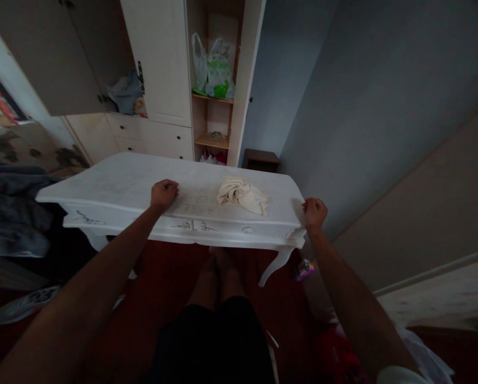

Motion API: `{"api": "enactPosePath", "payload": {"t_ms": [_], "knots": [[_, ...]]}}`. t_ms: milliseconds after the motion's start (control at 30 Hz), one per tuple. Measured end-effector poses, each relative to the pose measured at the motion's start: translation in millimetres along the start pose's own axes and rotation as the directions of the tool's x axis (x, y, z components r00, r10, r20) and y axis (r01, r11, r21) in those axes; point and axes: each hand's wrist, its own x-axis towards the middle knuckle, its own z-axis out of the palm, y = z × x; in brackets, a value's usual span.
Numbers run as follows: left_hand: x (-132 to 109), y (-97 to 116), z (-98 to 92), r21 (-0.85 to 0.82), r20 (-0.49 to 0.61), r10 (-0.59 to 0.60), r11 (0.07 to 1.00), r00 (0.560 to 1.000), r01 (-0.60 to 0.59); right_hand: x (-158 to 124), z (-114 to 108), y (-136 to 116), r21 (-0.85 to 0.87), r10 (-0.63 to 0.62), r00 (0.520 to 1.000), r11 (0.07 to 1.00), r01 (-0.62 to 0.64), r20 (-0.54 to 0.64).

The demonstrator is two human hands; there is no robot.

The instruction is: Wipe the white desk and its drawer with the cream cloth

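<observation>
A long white table (143,173) with carved drawer fronts stands before me, its top marked with grey smudges. Over its front part, left of the middle, my left hand (164,194) is loosely closed; no object shows in its curled fingers. My right hand (315,212) is closed at the table's right end, fingertips against or just beside the edge. Whether it grips that edge I cannot tell. A crumpled cream cloth (242,195) lies on the tabletop between my hands, touched by neither.
Behind the table is a white wardrobe (162,64) with open doors and a plastic bag (218,69) on a shelf. Dark clothing (15,213) is heaped at left. A shoe (25,304) and a pink box (304,270) are on the red floor. A grey wall (382,106) rises at right.
</observation>
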Motion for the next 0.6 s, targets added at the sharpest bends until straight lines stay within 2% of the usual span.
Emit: {"api": "enactPosePath", "payload": {"t_ms": [100,267,367,467,533,567,600], "knots": [[-1,0,-0.8,0.063,0.008,0.025,0.998,1.000,-0.025,-11,-4,-6,0.028,-0.019,1.000,0.999,0.019,0.009],[-3,2,-2.6,0.278,0.031,0.139,0.950,0.990,-0.142,-37,-11,-17,0.144,-0.021,0.998,0.990,0.012,0.059],[-5,5,-2.1,0.374,0.058,0.195,0.905,0.979,-0.202,-76,-12,-16,0.274,0.017,0.997,0.961,-0.038,0.078],[-6,6,-1.2,0.436,0.093,0.234,0.864,0.968,-0.251,-135,-5,-5,0.340,0.090,0.973,0.927,-0.161,0.214],[-6,6,-0.9,0.469,0.129,0.254,0.836,0.959,-0.285,-173,4,4,0.337,0.195,0.907,0.882,-0.328,0.372],[-6,5,-0.9,0.483,0.148,0.265,0.821,0.953,-0.303,-188,10,8,0.310,0.272,0.843,0.841,-0.443,0.464],[-5,4,-0.9,0.494,0.166,0.274,0.808,0.947,-0.320,-199,16,11,0.242,0.375,0.733,0.775,-0.584,0.568]]}}
